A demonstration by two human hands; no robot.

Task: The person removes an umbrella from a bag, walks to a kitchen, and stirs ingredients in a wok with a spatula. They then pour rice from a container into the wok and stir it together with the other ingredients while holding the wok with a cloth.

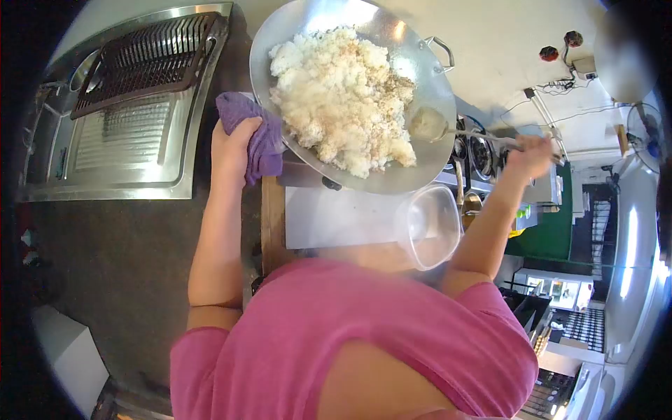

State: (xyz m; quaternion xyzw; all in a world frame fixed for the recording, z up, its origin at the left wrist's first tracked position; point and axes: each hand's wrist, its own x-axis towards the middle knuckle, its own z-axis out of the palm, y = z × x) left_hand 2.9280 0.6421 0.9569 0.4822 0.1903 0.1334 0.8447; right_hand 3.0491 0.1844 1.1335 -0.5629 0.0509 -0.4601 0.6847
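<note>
A large metal wok full of white cooked rice is tilted over the counter. My left hand grips the wok's near handle through a purple cloth. My right hand holds the long handle of a metal ladle, whose bowl rests inside the wok at the edge of the rice. Just below the wok's lower rim a clear plastic container stands open on a white cutting board.
A steel sink with a drainboard and a dark rack lies to the left, with dark counter below it. Stove burners sit behind the ladle. A white box stands at the lower left.
</note>
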